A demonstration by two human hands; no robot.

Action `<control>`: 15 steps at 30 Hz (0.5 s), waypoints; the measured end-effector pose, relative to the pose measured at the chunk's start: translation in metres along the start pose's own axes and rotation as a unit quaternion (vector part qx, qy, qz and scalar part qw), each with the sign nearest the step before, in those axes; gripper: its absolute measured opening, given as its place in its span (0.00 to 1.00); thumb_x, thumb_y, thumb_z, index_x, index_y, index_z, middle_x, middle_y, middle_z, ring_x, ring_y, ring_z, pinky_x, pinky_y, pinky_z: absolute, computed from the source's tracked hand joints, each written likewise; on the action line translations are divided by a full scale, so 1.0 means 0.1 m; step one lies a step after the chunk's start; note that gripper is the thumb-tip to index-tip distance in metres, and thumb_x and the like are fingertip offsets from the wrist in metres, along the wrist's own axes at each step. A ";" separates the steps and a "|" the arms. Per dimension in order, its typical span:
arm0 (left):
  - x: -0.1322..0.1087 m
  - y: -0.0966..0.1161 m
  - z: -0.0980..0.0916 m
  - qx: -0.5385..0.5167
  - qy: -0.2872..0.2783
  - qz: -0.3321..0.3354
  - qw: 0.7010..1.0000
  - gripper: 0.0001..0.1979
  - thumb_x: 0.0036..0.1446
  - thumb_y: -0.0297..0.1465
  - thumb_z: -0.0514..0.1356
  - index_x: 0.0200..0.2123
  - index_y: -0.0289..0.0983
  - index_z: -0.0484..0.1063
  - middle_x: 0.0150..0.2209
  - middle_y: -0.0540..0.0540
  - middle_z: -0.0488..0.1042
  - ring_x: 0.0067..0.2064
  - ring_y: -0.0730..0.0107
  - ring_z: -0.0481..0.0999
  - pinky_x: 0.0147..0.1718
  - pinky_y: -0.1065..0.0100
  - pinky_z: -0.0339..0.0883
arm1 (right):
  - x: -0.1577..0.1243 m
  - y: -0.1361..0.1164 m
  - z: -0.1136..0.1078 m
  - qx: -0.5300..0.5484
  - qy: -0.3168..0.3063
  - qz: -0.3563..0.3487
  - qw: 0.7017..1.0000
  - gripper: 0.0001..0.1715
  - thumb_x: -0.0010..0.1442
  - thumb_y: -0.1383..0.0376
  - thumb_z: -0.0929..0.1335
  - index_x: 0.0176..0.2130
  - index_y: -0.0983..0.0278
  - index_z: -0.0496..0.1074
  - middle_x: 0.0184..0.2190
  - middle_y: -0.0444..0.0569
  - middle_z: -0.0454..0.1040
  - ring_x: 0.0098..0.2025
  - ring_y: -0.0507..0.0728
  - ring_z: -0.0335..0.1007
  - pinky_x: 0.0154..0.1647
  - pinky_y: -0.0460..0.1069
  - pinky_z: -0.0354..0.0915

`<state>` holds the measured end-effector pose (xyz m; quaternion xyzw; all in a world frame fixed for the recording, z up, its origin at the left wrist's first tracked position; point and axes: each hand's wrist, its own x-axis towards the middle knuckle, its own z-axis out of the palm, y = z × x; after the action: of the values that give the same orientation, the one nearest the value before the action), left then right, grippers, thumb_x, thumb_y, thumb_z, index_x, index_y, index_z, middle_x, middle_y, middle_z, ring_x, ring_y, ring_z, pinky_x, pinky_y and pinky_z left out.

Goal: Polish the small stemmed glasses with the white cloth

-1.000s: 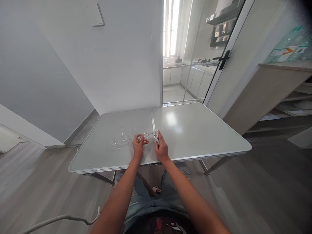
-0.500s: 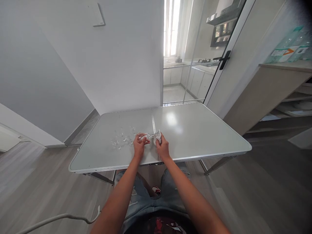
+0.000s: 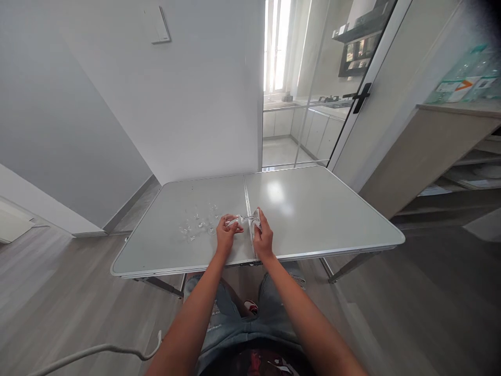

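Note:
A clear stemmed glass (image 3: pixel 239 219) lies sideways in the air over the middle of the table. My left hand (image 3: pixel 226 234) is closed around its bowl. My right hand (image 3: pixel 263 237) pinches the foot end through what looks like a white cloth (image 3: pixel 256 223); the fingers hide most of the cloth. The stem shows between my two hands. Left of my left hand, several more clear glasses (image 3: pixel 201 224) are grouped on the table; their outlines are faint and hard to separate.
The light grey folding table (image 3: pixel 317 219) has a metal rim and a centre seam. A white wall (image 3: pixel 203 115) stands behind it, beside a glazed door with a black handle (image 3: pixel 360 97). At right, plastic bottles (image 3: pixel 464 83) top a shelf unit. A pale cable (image 3: pixel 102 347) is at lower left.
Both hands and the glass have shifted slightly to the right. My right hand has turned a little at the foot, and less of the white cloth shows.

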<state>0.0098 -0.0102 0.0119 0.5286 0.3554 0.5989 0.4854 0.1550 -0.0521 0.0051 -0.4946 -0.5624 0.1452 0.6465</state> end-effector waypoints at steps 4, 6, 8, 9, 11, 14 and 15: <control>0.01 0.00 0.00 0.000 0.000 0.000 1.000 0.26 0.52 0.46 0.68 0.49 0.39 0.68 0.50 0.42 0.74 0.30 0.73 0.80 0.31 0.63 0.80 | 0.06 0.06 0.01 0.044 -0.004 0.083 0.996 0.32 0.65 0.65 0.61 0.67 0.63 0.60 0.62 0.51 0.69 0.61 0.58 0.67 0.63 0.54 0.62; 0.02 0.00 0.00 0.000 0.012 0.002 1.000 0.25 0.52 0.46 0.68 0.48 0.38 0.68 0.50 0.41 0.74 0.30 0.73 0.80 0.31 0.64 0.80 | 0.07 0.07 0.02 0.049 -0.010 0.104 0.993 0.32 0.65 0.62 0.63 0.66 0.66 0.63 0.57 0.52 0.74 0.55 0.59 0.73 0.58 0.54 0.67; 0.02 0.00 0.00 0.003 0.026 0.004 1.000 0.24 0.53 0.45 0.67 0.47 0.38 0.68 0.50 0.41 0.74 0.30 0.73 0.80 0.32 0.64 0.80 | 0.07 0.08 0.02 0.040 -0.010 0.114 0.993 0.31 0.65 0.60 0.64 0.64 0.66 0.65 0.52 0.53 0.78 0.49 0.59 0.76 0.53 0.53 0.70; 0.02 -0.01 -0.01 0.004 0.031 0.005 0.999 0.24 0.54 0.45 0.67 0.47 0.37 0.68 0.50 0.40 0.74 0.30 0.72 0.80 0.32 0.63 0.80 | 0.06 0.08 0.02 0.031 -0.006 0.113 0.993 0.30 0.65 0.60 0.64 0.63 0.66 0.67 0.51 0.53 0.79 0.47 0.59 0.77 0.52 0.52 0.71; 0.02 -0.01 0.00 0.005 0.037 0.005 0.999 0.23 0.55 0.44 0.66 0.47 0.37 0.68 0.50 0.40 0.73 0.30 0.72 0.80 0.32 0.63 0.80 | 0.04 0.07 0.01 0.006 0.009 0.095 0.995 0.27 0.65 0.61 0.64 0.61 0.64 0.69 0.51 0.52 0.78 0.48 0.59 0.77 0.53 0.53 0.70; 0.02 -0.02 0.00 0.006 0.045 0.005 0.999 0.24 0.56 0.45 0.66 0.48 0.37 0.67 0.50 0.39 0.73 0.31 0.71 0.80 0.31 0.63 0.80 | 0.01 0.05 0.01 -0.032 0.022 0.034 0.999 0.28 0.65 0.67 0.60 0.63 0.62 0.67 0.59 0.52 0.72 0.58 0.59 0.71 0.60 0.54 0.65; 0.02 -0.02 0.00 0.006 0.049 0.005 0.999 0.24 0.56 0.45 0.66 0.48 0.36 0.67 0.49 0.39 0.73 0.31 0.71 0.80 0.31 0.63 0.80 | 0.00 0.04 0.01 -0.039 0.019 0.010 0.999 0.30 0.65 0.68 0.59 0.64 0.61 0.65 0.62 0.51 0.69 0.62 0.58 0.67 0.63 0.54 0.63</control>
<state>0.0103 -0.0078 0.0102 0.5037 0.3797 0.6241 0.4612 0.1560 -0.0497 0.0020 -0.5277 -0.5499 0.1203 0.6361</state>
